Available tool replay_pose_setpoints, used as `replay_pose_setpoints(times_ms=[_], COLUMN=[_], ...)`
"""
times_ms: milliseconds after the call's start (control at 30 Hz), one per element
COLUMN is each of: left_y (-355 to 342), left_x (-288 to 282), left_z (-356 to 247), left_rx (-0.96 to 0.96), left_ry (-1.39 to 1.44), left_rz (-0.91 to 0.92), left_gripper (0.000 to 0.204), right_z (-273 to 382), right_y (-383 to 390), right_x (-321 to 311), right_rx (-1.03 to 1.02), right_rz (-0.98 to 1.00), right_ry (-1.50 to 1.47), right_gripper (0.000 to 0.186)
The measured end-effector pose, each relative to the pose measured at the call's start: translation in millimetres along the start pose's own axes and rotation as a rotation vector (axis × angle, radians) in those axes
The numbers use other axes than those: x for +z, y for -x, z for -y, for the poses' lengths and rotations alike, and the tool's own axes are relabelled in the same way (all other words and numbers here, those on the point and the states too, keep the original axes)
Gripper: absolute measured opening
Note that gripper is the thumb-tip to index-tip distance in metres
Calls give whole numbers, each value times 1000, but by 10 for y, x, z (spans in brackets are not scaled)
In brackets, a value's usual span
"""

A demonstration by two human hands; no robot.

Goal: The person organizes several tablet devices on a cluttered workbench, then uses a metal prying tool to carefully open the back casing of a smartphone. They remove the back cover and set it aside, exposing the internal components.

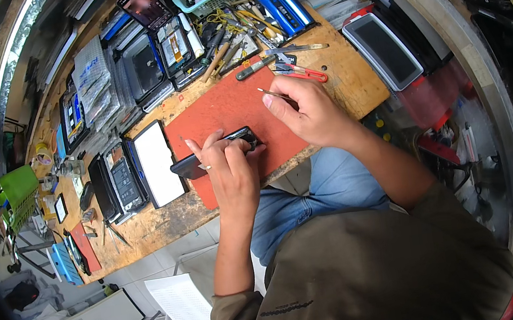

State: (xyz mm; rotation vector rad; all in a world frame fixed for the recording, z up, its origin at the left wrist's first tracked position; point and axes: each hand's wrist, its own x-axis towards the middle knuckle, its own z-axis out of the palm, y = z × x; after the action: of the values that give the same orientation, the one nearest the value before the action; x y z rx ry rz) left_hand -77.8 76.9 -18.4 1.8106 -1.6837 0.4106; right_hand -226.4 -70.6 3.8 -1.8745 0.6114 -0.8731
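My left hand (230,168) grips a dark smartphone (187,167) over the red work mat (205,112). The phone is tilted up on its long edge, and my fingers reach across its top and hide much of it. To the right, my right hand (313,110) pinches a thin, pointed metal tool (275,95) between thumb and fingers. Its tip points left, apart from the phone; whether it is a pair of tweezers or a pick cannot be made out. Beyond this hand lie a grey-handled knife (255,67) and a red-handled tool (309,74).
Opened tablets (121,174) and a white panel (156,163) line the left of the wooden bench (359,78). At the back stand a lit phone (144,6), a heap of hand tools (245,25) and a blue device (283,4). A white-framed tablet (383,51) lies right.
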Motion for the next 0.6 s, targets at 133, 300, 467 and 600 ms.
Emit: replay_pose_setpoints(times_ms=[133,300,467,600], left_y=[79,196,272,301], left_x=[-15,-36,-10,-12], left_z=[-40,-77,-67,-60], left_rx=[-29,-42,-31,-34], left_ry=[-2,-17,-22,-35], left_rz=[-12,-16,-58,-64], left_gripper=[31,30,32,32], right_z=[29,88,145,118], right_y=[92,149,226,203], right_x=[-12,-36,-78,-26], right_rx=[72,129,175,-90], right_rz=[-38,-58,-13,-48], right_ry=[-258,-441,-461,-363], right_gripper=[22,27,34,38])
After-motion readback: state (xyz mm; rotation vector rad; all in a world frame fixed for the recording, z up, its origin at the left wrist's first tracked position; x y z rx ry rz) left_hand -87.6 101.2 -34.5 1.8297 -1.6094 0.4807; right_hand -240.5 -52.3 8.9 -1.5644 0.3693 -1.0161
